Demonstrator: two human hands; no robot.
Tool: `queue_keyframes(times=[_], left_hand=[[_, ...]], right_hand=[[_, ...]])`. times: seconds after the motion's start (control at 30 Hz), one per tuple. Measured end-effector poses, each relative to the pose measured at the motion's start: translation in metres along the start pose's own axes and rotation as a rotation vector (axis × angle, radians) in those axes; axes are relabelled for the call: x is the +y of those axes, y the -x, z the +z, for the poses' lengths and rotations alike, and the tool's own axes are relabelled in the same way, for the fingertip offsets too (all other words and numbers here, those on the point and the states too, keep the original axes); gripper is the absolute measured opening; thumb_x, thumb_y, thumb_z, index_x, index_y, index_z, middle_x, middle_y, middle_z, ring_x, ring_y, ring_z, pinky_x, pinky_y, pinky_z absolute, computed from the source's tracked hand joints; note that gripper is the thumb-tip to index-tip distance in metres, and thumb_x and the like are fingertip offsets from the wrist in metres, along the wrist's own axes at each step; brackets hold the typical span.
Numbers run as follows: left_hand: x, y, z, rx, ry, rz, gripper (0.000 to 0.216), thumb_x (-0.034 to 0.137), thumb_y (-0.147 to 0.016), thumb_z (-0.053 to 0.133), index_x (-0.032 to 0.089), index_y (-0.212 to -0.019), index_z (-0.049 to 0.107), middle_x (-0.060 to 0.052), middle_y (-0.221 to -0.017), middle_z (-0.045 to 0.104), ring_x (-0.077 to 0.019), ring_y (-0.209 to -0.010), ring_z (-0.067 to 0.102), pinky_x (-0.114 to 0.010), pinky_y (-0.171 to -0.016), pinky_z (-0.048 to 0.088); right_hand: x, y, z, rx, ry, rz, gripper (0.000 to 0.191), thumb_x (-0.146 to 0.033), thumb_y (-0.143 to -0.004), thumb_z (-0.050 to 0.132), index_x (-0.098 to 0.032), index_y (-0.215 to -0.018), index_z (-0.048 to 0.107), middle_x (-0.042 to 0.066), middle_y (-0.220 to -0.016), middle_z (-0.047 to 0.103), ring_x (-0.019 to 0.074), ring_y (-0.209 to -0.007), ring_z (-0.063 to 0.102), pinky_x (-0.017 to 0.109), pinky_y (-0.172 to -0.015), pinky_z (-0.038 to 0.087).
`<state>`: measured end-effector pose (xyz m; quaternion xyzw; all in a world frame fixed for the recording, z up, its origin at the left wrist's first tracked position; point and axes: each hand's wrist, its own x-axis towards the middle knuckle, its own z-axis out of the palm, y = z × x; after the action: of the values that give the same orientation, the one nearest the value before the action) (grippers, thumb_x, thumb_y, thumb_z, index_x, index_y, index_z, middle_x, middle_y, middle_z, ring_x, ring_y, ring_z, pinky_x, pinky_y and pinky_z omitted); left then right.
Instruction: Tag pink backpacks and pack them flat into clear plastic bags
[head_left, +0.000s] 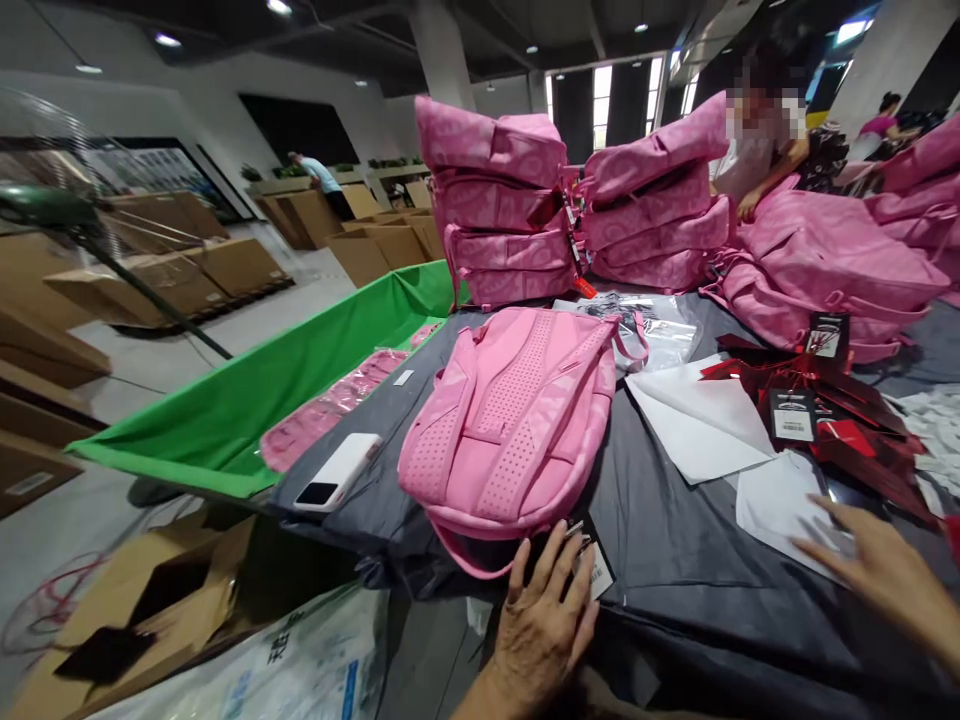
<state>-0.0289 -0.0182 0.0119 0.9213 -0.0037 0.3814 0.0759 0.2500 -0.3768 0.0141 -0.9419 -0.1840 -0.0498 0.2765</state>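
A pink backpack [510, 420] lies on the dark table cover with its straps and padded back facing up. My left hand [544, 605] rests at the backpack's near end, fingers stretched out over a black hang tag with a white barcode label [600, 572]. Part of that tag is hidden under the fingers. To the right, my right hand [881, 560] is spread, slightly blurred, over white paper sheets [780, 500]; whether it touches them I cannot tell. Beyond it lie a heap of dark red tags [862, 450] and a black barcode tag [793, 415].
Pink backpacks [502, 210] stand in stacks at the back, beside clear plastic bags [660, 330]. A white device [339, 472] sits near the left edge, next to a green fabric bin [225, 440]. Cardboard boxes [172, 280] fill the left floor. A co-worker [757, 150] handles backpacks across the table.
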Motion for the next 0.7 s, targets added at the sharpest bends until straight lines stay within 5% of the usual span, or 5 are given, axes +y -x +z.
queue_keyframes(times=[0.1,0.17,0.3,0.43,0.7], left_hand=[[0.007,0.007,0.003,-0.015,0.26,0.125,0.029,0.013,-0.096,0.048,0.02,-0.071,0.061,0.003,-0.055,0.06,-0.0113,-0.054,0.059,-0.028,-0.081,0.054],[0.006,0.019,-0.005,0.033,0.289,0.131,0.032,0.007,-0.093,0.047,0.022,-0.066,0.056,0.006,-0.045,0.049,-0.0093,-0.041,0.047,-0.023,-0.057,0.049],[-0.013,0.04,-0.027,0.135,0.021,-0.205,0.019,0.013,-0.09,0.059,0.022,-0.105,0.067,-0.002,-0.082,0.074,-0.0177,-0.075,0.07,-0.032,-0.075,0.059],[-0.023,0.05,-0.024,0.11,-0.045,-0.438,0.033,0.033,-0.094,0.06,0.025,-0.126,0.062,-0.008,-0.116,0.073,-0.025,-0.105,0.07,-0.04,-0.084,0.061],[0.01,0.046,0.012,0.229,0.108,0.057,0.023,0.013,-0.088,0.06,0.031,-0.098,0.069,0.001,-0.088,0.075,-0.0175,-0.089,0.072,-0.033,-0.085,0.058]], right_hand=[[-0.025,0.009,0.018,-0.04,-0.045,0.044,0.08,-0.085,-0.058,0.062,-0.021,-0.105,0.072,0.017,-0.115,0.072,0.0412,-0.106,0.065,0.056,-0.09,0.05],[-0.031,0.015,0.024,-0.007,-0.12,0.164,0.076,-0.086,-0.059,0.059,-0.022,-0.099,0.072,0.016,-0.108,0.073,0.038,-0.095,0.068,0.053,-0.084,0.053],[-0.027,0.01,0.026,0.028,-0.145,0.297,0.071,-0.086,-0.052,0.062,-0.024,-0.086,0.071,0.011,-0.091,0.074,0.0329,-0.079,0.068,0.046,-0.073,0.053],[-0.021,-0.003,0.027,-0.004,-0.065,0.298,0.065,-0.088,-0.055,0.057,-0.027,-0.071,0.071,0.008,-0.081,0.073,0.0314,-0.074,0.068,0.042,-0.065,0.05],[-0.017,-0.025,0.009,-0.221,-0.007,0.135,0.051,-0.074,-0.067,0.051,-0.029,-0.07,0.074,0.007,-0.077,0.075,0.031,-0.072,0.07,0.041,-0.065,0.052]])
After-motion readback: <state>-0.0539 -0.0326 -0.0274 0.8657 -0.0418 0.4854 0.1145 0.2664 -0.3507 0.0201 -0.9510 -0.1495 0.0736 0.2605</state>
